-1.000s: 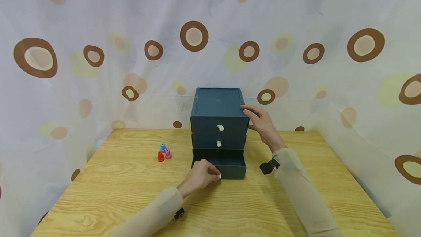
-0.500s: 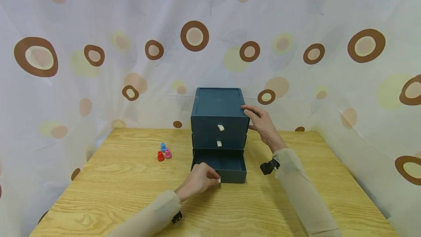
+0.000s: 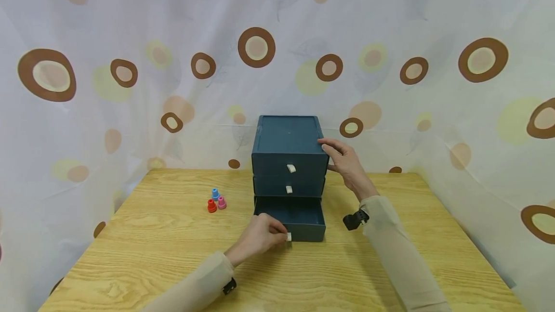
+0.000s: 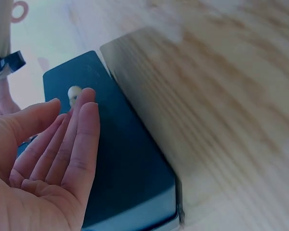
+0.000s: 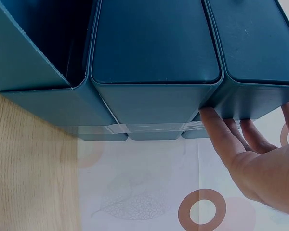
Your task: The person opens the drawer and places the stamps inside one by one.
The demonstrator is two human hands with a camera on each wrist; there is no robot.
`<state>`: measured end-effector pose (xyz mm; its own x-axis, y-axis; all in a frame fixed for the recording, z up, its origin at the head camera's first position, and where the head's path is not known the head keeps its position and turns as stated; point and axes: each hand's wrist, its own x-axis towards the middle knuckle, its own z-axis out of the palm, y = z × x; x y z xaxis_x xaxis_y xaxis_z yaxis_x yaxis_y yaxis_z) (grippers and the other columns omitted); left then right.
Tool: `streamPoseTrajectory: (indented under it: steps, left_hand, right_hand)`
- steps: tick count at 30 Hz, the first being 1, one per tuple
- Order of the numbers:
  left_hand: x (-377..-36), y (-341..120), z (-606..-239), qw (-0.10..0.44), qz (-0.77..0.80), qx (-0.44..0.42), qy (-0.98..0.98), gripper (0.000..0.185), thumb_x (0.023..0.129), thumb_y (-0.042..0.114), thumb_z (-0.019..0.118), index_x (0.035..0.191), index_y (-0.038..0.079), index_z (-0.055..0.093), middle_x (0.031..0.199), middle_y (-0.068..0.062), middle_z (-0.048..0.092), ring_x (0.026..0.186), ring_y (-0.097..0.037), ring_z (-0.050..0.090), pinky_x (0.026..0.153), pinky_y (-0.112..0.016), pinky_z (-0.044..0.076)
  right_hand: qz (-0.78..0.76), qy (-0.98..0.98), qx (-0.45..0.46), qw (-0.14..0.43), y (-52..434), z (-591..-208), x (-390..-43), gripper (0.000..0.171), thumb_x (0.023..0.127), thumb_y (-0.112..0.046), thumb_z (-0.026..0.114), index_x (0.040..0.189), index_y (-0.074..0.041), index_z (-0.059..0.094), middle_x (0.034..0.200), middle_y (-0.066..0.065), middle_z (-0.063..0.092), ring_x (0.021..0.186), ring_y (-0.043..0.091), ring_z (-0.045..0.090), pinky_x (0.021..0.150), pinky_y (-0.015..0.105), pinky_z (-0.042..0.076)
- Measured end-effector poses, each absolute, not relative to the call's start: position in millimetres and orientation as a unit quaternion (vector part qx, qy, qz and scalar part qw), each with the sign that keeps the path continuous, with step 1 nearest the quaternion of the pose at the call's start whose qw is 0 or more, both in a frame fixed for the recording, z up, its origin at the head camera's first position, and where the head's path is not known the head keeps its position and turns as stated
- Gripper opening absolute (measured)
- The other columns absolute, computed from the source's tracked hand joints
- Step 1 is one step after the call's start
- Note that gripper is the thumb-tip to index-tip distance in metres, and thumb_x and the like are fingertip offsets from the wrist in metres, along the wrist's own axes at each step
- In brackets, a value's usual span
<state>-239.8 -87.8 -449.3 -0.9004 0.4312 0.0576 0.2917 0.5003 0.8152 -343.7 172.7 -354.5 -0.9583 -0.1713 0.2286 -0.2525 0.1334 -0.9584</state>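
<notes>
- Step in hand, as I read it: you're drawing out the bottom drawer (image 3: 295, 216) of the 3-tier blue drawer unit (image 3: 288, 158). It sits partly out of the unit, front panel toward you, and looks empty from the head view.
- Left hand (image 3: 262, 236): at the drawer front, fingers curled at its small white knob (image 3: 288, 237). The head view reads as a pinch on the knob. In the left wrist view the fingers (image 4: 82, 139) lie nearly straight beside the knob, so the grip is light at most.
- Right hand (image 3: 344, 162): fingers straight, flat against the right side of the unit near its top edge, bracing it. Nothing is held; the right wrist view shows the fingertips (image 5: 216, 127) touching the top tier's wall.
- The 2 hands are well apart: 1 on the drawer front, 1 on the unit's side.
- Where things sit: the unit stands at the back middle of the wooden table (image 3: 130, 254), against the spotted curtain. The upper 2 drawers are closed.
- 3 small coloured caps (image 3: 216, 201) (blue, red, pink) sit together on the table left of the unit, well apart from both hands.
- Next move, my judgement: pull straight toward you, keep the right hand bracing so the unit doesn't slide or tip, and stop before the drawer leaves its slot.
</notes>
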Motion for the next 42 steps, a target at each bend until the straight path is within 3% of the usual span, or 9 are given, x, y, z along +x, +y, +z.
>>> streamPoseTrajectory:
  steps: [8, 17, 27, 36, 42]
  left_hand:
    - [-238.9, -101.3, -443.4, 0.066, 0.467, 0.201, 0.859, 0.012, 0.091, 0.015, 0.07, 0.093, 0.006, 0.078, 0.084, -0.003, 0.073, 0.07, -0.019, 0.071, 0.064, -0.028, 0.059]
    - [-242.3, -114.1, -438.7, 0.041, 0.486, 0.177, 0.855, 0.016, 0.092, 0.02, 0.07, 0.093, 0.005, 0.076, 0.073, -0.003, 0.069, 0.059, -0.028, 0.068, 0.06, -0.037, 0.059]
    - [-253.6, -127.3, -435.0, 0.021, 0.549, 0.135, 0.825, 0.019, 0.093, 0.022, 0.069, 0.095, 0.004, 0.075, 0.072, -0.006, 0.069, 0.055, -0.025, 0.063, 0.05, -0.026, 0.051]
    - [-265.7, -146.0, -441.1, 0.032, 0.6, 0.064, 0.797, 0.023, 0.092, 0.018, 0.07, 0.102, -0.003, 0.073, 0.079, -0.016, 0.071, 0.058, -0.018, 0.063, 0.053, -0.025, 0.048]
    - [-268.8, -159.7, -442.2, 0.023, 0.602, 0.06, 0.796, 0.021, 0.091, 0.016, 0.071, 0.103, 0.0, 0.074, 0.081, -0.01, 0.072, 0.063, -0.02, 0.067, 0.054, -0.026, 0.05]
  right_hand:
    - [0.644, -0.751, 0.141, 0.027, 171.9, -355.6, -343.4, 0.046, 0.103, -0.036, 0.051, 0.142, -0.011, 0.051, 0.153, 0.009, 0.038, 0.145, 0.028, 0.029, 0.108, 0.061, 0.037]
    - [0.645, -0.751, 0.139, 0.028, 171.6, -354.9, -344.5, 0.045, 0.103, -0.035, 0.051, 0.141, -0.012, 0.052, 0.153, 0.009, 0.038, 0.146, 0.028, 0.029, 0.109, 0.061, 0.036]
    - [0.647, -0.75, 0.136, 0.025, 174.4, -352.4, -343.3, 0.045, 0.103, -0.033, 0.05, 0.143, -0.01, 0.05, 0.153, 0.01, 0.038, 0.146, 0.029, 0.028, 0.11, 0.061, 0.036]
    - [0.647, -0.749, 0.143, 0.022, 173.1, -353.6, -343.6, 0.046, 0.104, -0.033, 0.049, 0.143, -0.01, 0.05, 0.154, 0.01, 0.036, 0.147, 0.028, 0.027, 0.11, 0.061, 0.034]
    - [0.639, -0.755, 0.145, 0.023, 173.5, -352.5, -342.7, 0.046, 0.103, -0.034, 0.05, 0.143, -0.011, 0.05, 0.155, 0.01, 0.036, 0.147, 0.029, 0.027, 0.109, 0.061, 0.036]
